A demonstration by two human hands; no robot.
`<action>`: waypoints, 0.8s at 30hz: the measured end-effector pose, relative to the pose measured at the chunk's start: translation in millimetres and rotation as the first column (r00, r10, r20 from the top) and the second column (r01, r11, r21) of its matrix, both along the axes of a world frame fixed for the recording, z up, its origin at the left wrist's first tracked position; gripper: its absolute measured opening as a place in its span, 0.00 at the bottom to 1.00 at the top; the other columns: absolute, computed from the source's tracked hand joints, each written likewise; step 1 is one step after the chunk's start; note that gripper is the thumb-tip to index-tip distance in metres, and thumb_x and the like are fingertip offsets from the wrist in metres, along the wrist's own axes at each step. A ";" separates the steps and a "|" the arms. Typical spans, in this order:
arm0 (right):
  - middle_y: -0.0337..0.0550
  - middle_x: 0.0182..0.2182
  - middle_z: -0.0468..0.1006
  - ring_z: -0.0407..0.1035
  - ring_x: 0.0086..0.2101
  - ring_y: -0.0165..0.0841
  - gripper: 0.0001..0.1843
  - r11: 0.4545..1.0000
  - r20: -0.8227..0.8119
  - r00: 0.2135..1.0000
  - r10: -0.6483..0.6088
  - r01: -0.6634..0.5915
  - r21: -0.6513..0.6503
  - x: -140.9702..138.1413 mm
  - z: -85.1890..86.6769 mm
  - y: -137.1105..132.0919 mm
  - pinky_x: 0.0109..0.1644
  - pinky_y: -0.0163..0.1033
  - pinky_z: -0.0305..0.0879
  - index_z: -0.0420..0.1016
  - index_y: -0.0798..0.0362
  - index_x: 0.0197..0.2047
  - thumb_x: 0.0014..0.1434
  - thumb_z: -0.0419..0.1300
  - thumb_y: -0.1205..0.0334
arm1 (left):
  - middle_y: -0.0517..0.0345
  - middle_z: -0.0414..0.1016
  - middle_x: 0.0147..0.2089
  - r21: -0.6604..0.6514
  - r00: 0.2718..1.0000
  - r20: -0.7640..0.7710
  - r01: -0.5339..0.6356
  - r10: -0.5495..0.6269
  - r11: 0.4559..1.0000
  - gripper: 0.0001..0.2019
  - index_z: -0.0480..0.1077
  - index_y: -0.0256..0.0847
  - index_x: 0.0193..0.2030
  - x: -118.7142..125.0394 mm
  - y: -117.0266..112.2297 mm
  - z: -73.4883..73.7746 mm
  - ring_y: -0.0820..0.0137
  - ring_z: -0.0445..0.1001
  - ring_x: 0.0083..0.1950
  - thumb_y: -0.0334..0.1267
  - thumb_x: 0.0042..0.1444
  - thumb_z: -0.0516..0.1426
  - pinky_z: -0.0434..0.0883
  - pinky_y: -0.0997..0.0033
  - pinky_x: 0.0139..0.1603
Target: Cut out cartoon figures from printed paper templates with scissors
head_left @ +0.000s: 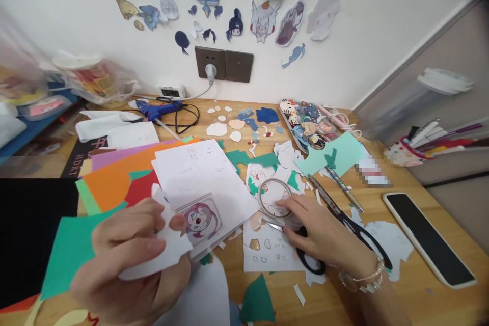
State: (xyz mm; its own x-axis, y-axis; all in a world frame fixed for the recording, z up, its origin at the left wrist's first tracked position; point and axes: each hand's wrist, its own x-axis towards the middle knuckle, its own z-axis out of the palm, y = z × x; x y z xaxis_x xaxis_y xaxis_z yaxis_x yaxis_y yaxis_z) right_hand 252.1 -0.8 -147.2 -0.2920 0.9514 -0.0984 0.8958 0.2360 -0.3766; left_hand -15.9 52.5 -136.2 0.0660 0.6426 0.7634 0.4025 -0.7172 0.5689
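Note:
My left hand (130, 254), closed, pinches a piece of white paper (156, 260) with a cut-out hole and a ragged edge. Across from it, my right hand (313, 229) has its fingers and thumb around the side of a clear tape roll (263, 205). Under that hand lie small scissors (314, 266); their blade points left and a black handle loop shows below the thumb. A sheet with small drawn outlines (263, 261) lies beneath them. Between my hands rests a stack of white paper (225, 183), with a printed pink-haired cartoon figure (200, 219) on it.
Larger black-handled scissors (344, 219), a pen (347, 193) and a phone (428, 237) lie to the right. Coloured sheets (103, 178) spread at left, and a blue glue gun (160, 110) sits behind. Paper scraps (257, 300) and a decorated case (305, 125) are also on the table.

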 end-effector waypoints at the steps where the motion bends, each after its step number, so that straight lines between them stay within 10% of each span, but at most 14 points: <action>1: 0.47 0.44 0.69 0.62 0.45 0.40 0.20 1.000 -0.006 1.000 0.003 -0.003 -0.005 0.1 -0.8 -0.2 0.48 0.45 0.62 0.63 0.51 0.51 0.54 0.55 0.68 | 0.68 0.49 0.22 0.015 1.000 0.028 0.013 -0.014 1.000 0.17 0.53 0.44 0.24 0.7 -2.1 1.2 0.76 0.57 0.23 0.20 0.40 0.57 0.63 0.71 0.28; 8: 0.46 0.40 0.70 0.65 0.41 0.38 0.12 0.999 -0.028 1.000 0.013 -0.012 0.034 2.5 -5.1 0.4 0.44 0.44 0.64 0.68 0.52 0.45 0.57 0.54 0.69 | 0.57 0.60 0.41 -0.149 0.901 -0.151 0.386 -0.406 0.911 0.20 0.62 0.46 0.45 9.9 -8.2 -18.6 0.66 0.63 0.47 0.20 0.47 0.50 0.68 0.60 0.45; 14: 0.44 0.42 0.68 0.64 0.42 0.38 0.23 0.996 -0.129 0.991 0.035 -0.045 -0.073 1.6 -0.2 -0.1 0.44 0.41 0.64 0.68 0.49 0.48 0.49 0.65 0.56 | 0.52 0.57 0.53 -0.459 0.745 -0.376 0.367 -0.552 0.809 0.23 0.64 0.48 0.49 25.8 -16.9 -42.7 0.63 0.58 0.56 0.18 0.52 0.47 0.64 0.60 0.52; 20: 0.44 0.44 0.64 0.64 0.42 0.34 0.18 0.991 -0.146 0.989 -0.021 0.002 -0.134 -2.2 -0.8 0.4 0.45 0.38 0.64 0.67 0.49 0.46 0.51 0.60 0.71 | 0.54 0.59 0.52 -0.690 0.845 -0.013 0.380 -0.535 0.616 0.13 0.67 0.47 0.38 28.9 -14.7 -38.9 0.64 0.62 0.55 0.26 0.56 0.47 0.64 0.59 0.53; 24: 0.46 0.42 0.65 0.65 0.39 0.35 0.16 0.999 -0.082 0.997 0.016 -0.020 -0.043 -5.0 -6.2 3.8 0.42 0.40 0.65 0.68 0.51 0.45 0.54 0.53 0.74 | 0.54 0.67 0.49 -0.676 0.891 0.212 0.430 -0.401 0.598 0.12 0.67 0.43 0.40 28.5 0.1 -41.1 0.66 0.69 0.50 0.38 0.64 0.43 0.69 0.59 0.48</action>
